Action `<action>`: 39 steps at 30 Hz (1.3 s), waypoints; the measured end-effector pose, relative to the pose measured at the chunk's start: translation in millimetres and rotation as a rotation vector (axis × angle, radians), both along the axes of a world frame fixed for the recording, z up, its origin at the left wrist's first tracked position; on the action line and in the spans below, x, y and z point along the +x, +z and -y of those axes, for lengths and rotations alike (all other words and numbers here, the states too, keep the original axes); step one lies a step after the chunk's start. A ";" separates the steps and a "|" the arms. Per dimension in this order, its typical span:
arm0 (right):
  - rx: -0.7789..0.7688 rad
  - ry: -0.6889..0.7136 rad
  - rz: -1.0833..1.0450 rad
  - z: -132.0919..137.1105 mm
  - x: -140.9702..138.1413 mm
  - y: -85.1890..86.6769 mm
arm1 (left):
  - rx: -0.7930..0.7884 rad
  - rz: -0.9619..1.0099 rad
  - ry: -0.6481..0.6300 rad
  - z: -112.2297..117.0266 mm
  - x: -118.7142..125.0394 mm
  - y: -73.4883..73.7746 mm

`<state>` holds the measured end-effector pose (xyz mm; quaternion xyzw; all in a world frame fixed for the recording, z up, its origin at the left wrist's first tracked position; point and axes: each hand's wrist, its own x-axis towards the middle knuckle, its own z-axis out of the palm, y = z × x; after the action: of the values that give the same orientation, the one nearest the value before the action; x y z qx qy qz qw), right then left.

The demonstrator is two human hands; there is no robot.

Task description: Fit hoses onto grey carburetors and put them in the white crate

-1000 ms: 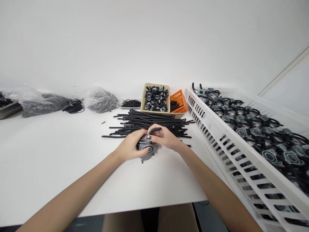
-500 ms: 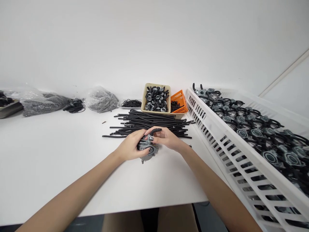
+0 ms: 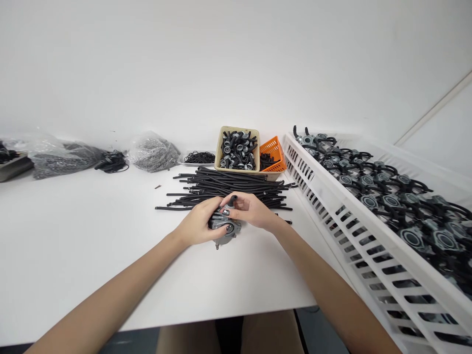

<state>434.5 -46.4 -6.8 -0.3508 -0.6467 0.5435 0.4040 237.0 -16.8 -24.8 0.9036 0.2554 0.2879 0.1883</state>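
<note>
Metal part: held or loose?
Held: left hand grips the metal part, thumb on its face; right hand at the black tube. Table contact: cannot tell.

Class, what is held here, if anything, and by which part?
A grey metal carburetor, by its left side in the left grip, thumb on its front. The right grip is around the black hose on top; pinching cannot be told.

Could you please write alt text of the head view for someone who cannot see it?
A person's left hand grips a grey metal part at a white table, while the right hand holds a black tube against it. Black hoses lie behind, and a white crate of similar parts stands at right.
</note>
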 end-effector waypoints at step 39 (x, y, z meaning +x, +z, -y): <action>0.027 -0.022 0.016 2.2 -3.1 3.6 | -0.007 0.010 -0.016 -0.2 -0.3 -1.2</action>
<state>431.4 -48.6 -3.3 -0.3570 -0.6533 0.5275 0.4093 236.7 -16.6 -25.9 0.9036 0.2481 0.2898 0.1949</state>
